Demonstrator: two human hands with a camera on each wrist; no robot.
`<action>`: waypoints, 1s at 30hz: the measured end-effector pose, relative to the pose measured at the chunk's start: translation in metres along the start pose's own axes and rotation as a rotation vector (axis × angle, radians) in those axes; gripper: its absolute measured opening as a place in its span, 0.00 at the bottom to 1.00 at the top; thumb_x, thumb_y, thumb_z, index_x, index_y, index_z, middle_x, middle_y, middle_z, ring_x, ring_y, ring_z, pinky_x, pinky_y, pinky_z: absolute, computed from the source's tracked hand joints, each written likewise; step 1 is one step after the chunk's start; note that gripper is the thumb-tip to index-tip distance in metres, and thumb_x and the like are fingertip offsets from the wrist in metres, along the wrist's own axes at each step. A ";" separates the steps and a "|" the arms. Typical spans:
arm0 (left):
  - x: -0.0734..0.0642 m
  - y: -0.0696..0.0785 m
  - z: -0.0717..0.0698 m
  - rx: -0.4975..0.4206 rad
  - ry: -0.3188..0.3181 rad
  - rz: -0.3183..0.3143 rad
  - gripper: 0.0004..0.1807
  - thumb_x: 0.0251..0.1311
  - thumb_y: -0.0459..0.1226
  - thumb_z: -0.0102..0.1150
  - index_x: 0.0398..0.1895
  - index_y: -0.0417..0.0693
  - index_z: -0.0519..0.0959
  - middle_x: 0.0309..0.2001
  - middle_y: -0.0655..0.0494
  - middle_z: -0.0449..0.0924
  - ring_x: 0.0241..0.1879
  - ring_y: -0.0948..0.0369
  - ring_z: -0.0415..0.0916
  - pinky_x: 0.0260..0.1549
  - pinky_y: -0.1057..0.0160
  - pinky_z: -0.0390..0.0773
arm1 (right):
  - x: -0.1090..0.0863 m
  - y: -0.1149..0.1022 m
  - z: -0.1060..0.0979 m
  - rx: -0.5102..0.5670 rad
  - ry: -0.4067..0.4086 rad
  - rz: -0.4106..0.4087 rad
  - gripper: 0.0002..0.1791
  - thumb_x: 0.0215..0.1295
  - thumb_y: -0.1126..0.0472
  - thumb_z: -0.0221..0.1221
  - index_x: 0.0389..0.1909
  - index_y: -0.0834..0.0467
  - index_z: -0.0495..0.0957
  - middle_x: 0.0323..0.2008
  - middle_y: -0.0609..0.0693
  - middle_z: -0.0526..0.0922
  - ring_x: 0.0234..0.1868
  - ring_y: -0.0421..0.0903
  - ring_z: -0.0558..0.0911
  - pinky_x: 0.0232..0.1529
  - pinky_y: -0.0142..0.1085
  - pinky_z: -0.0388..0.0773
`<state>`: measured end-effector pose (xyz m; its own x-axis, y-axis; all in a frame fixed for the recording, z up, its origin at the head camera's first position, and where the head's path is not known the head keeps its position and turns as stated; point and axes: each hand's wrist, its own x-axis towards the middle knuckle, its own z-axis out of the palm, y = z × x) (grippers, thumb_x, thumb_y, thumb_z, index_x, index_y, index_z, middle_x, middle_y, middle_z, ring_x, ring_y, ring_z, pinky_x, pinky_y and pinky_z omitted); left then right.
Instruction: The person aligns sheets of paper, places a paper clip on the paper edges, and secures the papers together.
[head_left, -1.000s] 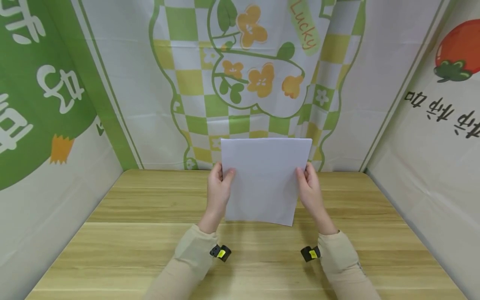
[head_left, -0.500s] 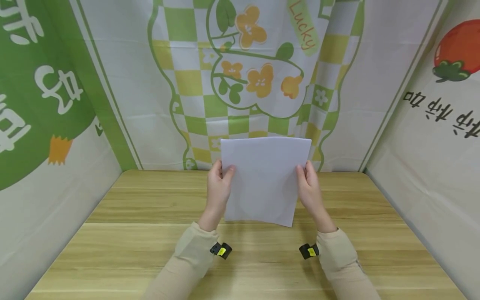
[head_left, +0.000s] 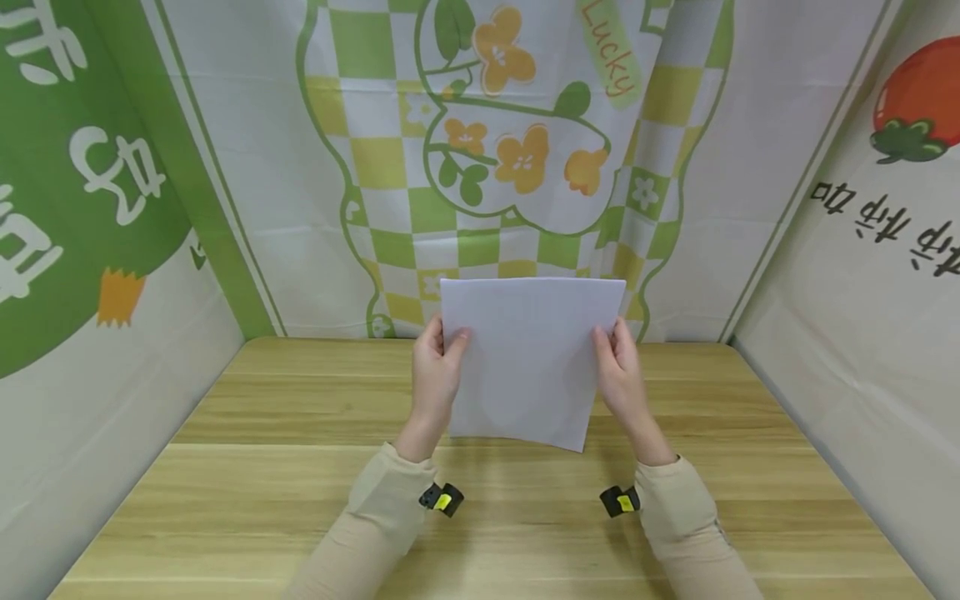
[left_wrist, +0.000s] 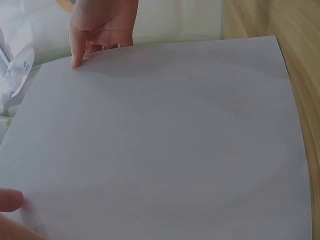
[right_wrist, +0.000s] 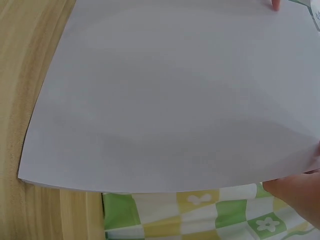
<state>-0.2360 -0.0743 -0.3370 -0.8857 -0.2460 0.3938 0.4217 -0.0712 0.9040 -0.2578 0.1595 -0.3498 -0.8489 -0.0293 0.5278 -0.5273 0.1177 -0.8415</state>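
A blank white sheet of paper [head_left: 528, 367], perhaps several sheets together, is held up facing the head camera, its top edge tilted away. My left hand [head_left: 437, 375] grips its left edge, thumb on the near face and fingers behind. On the opposite edge my right hand [head_left: 624, 379] pinches it the same way. In the left wrist view the paper [left_wrist: 165, 135] fills most of the picture, with the right hand [left_wrist: 107, 25] on the far edge. A thin layered edge shows on the paper [right_wrist: 165, 100] in the right wrist view. Fingers behind it are mostly hidden.
A wooden table [head_left: 300, 492] lies below the paper. Behind it hangs a green-and-yellow checked cloth [head_left: 382, 167]. Printed panels stand on both sides, the right one [head_left: 840, 333] bearing a tomato picture. Black wrist cameras [head_left: 442, 499] sit on both sleeves.
Both hands keep their grip and stay almost in place. The paper's top edge bowed slightly upward half a second ago and is flatter now.
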 end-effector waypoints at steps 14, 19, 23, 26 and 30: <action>0.006 0.011 0.002 -0.020 -0.010 0.040 0.12 0.63 0.27 0.50 0.49 0.33 0.73 0.48 0.40 0.78 0.46 0.59 0.75 0.46 0.66 0.73 | 0.009 -0.010 -0.001 0.033 0.043 -0.060 0.17 0.75 0.61 0.41 0.57 0.70 0.62 0.47 0.51 0.73 0.46 0.40 0.76 0.44 0.27 0.74; 0.006 0.013 0.005 -0.044 -0.006 0.048 0.13 0.63 0.26 0.49 0.50 0.31 0.73 0.48 0.40 0.78 0.44 0.61 0.74 0.45 0.67 0.73 | 0.010 -0.011 0.001 0.034 0.052 -0.065 0.17 0.75 0.62 0.41 0.56 0.70 0.62 0.46 0.52 0.74 0.45 0.40 0.77 0.44 0.28 0.74; 0.006 0.014 0.006 -0.058 -0.009 0.041 0.13 0.63 0.26 0.48 0.50 0.32 0.73 0.47 0.40 0.78 0.42 0.61 0.74 0.43 0.67 0.73 | 0.010 -0.012 0.002 0.030 0.062 -0.074 0.17 0.75 0.63 0.41 0.56 0.71 0.63 0.46 0.54 0.75 0.44 0.40 0.77 0.44 0.27 0.74; 0.005 0.015 0.006 -0.062 -0.010 0.039 0.12 0.64 0.26 0.48 0.50 0.32 0.73 0.47 0.41 0.78 0.42 0.61 0.74 0.42 0.67 0.73 | 0.010 -0.015 0.003 0.031 0.068 -0.090 0.17 0.75 0.63 0.41 0.57 0.71 0.63 0.46 0.54 0.74 0.45 0.40 0.77 0.44 0.27 0.73; 0.004 0.017 0.006 -0.050 -0.016 0.047 0.13 0.65 0.27 0.48 0.51 0.34 0.73 0.47 0.41 0.78 0.43 0.60 0.75 0.44 0.65 0.73 | 0.011 -0.017 0.003 0.042 0.074 -0.103 0.17 0.74 0.63 0.42 0.56 0.71 0.63 0.45 0.52 0.75 0.44 0.40 0.77 0.43 0.27 0.74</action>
<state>-0.2337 -0.0711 -0.3189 -0.8675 -0.2347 0.4385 0.4717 -0.1084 0.8751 -0.2577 0.1545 -0.3298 -0.7858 0.0345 0.6175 -0.6140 0.0765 -0.7856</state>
